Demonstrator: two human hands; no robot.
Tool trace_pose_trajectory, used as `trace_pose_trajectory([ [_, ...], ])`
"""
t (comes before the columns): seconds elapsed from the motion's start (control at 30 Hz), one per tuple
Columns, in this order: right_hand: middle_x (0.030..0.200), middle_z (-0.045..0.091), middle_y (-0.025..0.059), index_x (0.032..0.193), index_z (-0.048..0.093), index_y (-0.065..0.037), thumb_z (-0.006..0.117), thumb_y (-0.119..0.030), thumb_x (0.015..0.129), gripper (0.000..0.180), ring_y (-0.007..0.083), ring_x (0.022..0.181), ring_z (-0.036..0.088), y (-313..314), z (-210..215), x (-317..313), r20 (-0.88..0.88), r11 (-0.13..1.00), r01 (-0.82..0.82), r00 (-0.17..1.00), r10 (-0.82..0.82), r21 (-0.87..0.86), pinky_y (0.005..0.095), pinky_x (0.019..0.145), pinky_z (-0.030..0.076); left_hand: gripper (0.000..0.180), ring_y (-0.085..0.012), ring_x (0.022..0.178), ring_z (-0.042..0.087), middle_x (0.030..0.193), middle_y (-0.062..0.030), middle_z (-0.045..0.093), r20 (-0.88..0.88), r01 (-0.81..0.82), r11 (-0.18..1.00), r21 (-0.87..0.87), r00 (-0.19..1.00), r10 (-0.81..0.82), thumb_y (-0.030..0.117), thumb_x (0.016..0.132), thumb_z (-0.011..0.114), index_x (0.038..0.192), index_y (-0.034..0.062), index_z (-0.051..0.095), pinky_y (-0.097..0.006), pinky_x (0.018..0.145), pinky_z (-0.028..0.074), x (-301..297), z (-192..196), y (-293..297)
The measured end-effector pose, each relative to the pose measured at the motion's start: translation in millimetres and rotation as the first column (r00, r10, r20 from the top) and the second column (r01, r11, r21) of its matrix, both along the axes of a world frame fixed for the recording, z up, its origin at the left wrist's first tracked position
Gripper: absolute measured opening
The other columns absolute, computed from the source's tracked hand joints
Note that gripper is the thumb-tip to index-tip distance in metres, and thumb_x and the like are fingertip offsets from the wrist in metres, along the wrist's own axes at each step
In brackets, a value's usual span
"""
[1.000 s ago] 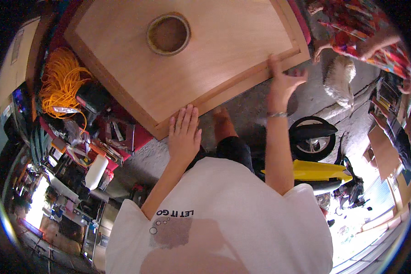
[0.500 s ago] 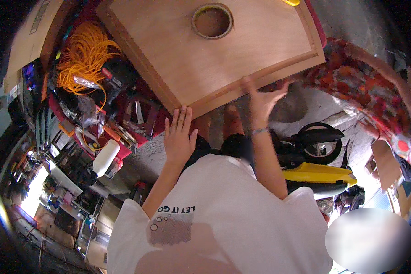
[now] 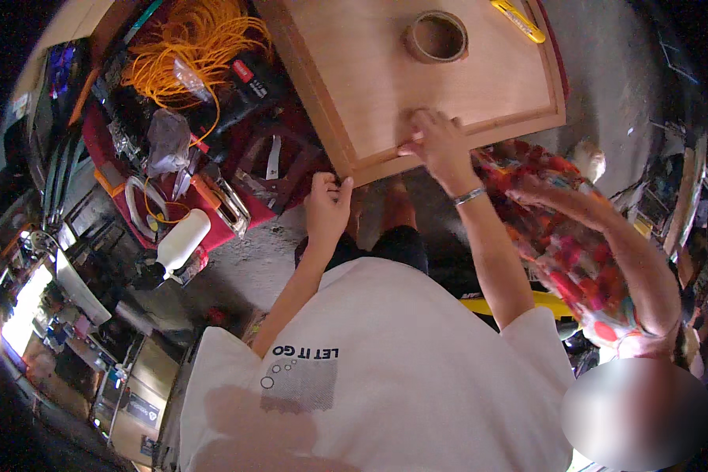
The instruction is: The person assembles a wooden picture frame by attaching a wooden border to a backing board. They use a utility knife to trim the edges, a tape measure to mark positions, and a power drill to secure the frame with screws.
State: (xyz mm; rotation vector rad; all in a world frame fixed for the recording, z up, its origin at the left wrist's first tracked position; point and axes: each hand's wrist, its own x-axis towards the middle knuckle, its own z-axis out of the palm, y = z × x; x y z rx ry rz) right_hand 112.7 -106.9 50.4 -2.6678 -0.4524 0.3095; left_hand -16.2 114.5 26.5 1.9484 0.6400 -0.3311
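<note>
A wooden panel (image 3: 377, 86) with a raised border lies in front of me. My left hand (image 3: 328, 206) is at its near left corner, fingers curled with the thumb close to them; whatever they hold is hidden. Over the near border, my right hand (image 3: 442, 151) has its fingers bent together and the thumb by the edge; I cannot make out anything between them. A tape roll (image 3: 437, 59) lies flat on the panel beyond my right hand. A yellow box cutter (image 3: 518, 20) rests near the panel's far right side.
To the left, a red-covered surface (image 3: 236, 212) bears a coil of orange cord (image 3: 165, 67), a white bottle (image 3: 185, 240) and several tools. A person in red patterned clothing (image 3: 558, 244) is close on the right. A yellow and black vehicle part (image 3: 554, 305) shows behind my right arm.
The panel with the tape roll appears further right in view. My left fingers have gone from flat to curled; my right hand has closed from spread. The person at right has come nearer.
</note>
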Motion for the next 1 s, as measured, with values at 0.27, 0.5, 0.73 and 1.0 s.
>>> trace_pose_trajectory([
  [0.27, 0.111, 0.064, 0.0083, 0.102, 0.059, -0.009, 0.073, -0.015, 0.076, 0.030, 0.0294, 0.110, 0.058, 81.7, -14.3, -36.2, -0.195, 0.999, -0.024, 0.980, 0.030, 0.033, 0.0454, 0.085, 0.044, 0.032, -0.0281, 0.073, 0.072, 0.073, -0.0164, 0.068, -0.090, 0.012, 0.982, -0.190, 0.996, -0.030, 0.022, 0.087, 0.074, 0.091, -0.0013, 0.053, -0.038, 0.063, 0.053, 16.1, -11.1, 16.6],
  [0.5, 0.078, 0.067, 0.0141, 0.097, 0.062, -0.003, 0.069, -0.001, 0.077, 0.021, 0.0291, 0.074, 0.067, 95.8, -23.0, -45.2, -0.255, 0.942, 0.247, 0.949, -0.187, 0.227, 0.0369, 0.066, 0.052, 0.031, -0.0342, 0.076, 0.070, 0.077, -0.0197, 0.068, -0.162, 0.223, 0.975, 0.005, 0.962, -0.219, 0.023, 0.086, 0.074, 0.093, -0.0013, 0.055, -0.043, 0.067, 0.052, 31.2, 17.3, 22.7],
  [0.73, 0.127, 0.056, 0.0223, 0.111, 0.058, -0.001, 0.083, -0.027, 0.074, 0.051, 0.0407, 0.121, 0.050, 86.5, 9.1, -51.8, -0.044, 0.633, 0.763, 0.642, -0.765, 0.133, 0.0505, 0.098, 0.040, 0.041, -0.0409, 0.080, 0.068, 0.082, -0.0237, 0.068, -0.144, 0.190, 0.981, 0.044, 0.973, -0.182, 0.036, 0.086, 0.072, 0.094, -0.0008, 0.056, -0.046, 0.072, 0.052, 30.9, 18.2, 22.1],
  [1.0, 0.152, 0.017, 0.0315, 0.148, 0.014, 0.000, 0.094, -0.046, 0.053, 0.133, 0.0463, 0.144, 0.013, 103.2, -18.4, -89.9, 0.065, 0.470, 0.874, 0.465, -0.883, 0.126, 0.0529, 0.117, 0.018, 0.045, -0.0467, 0.086, 0.067, 0.089, -0.0272, 0.069, -0.208, 0.265, 0.937, 0.226, 0.953, -0.219, 0.043, 0.090, 0.063, 0.098, -0.0006, 0.055, -0.053, 0.076, 0.053, 42.6, 25.5, 3.3],
])
